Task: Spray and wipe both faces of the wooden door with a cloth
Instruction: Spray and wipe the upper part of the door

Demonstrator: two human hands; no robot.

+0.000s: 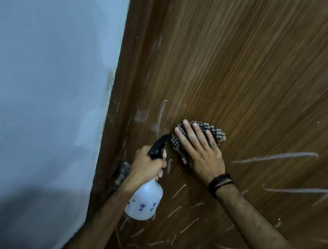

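The brown wooden door fills the right of the head view, its lower part covered with pale scratches and streaks. My right hand lies flat with straight fingers on a checked cloth, pressing it against the door face. Just left of it, my left hand grips the neck of a white spray bottle with a black trigger head, nozzle pointing up toward the door. The bottle body hangs below my fist.
A pale blue-grey wall takes up the left side, meeting the dark wooden door frame. A metal hinge sits on the frame behind my left wrist. Black bands circle my right wrist.
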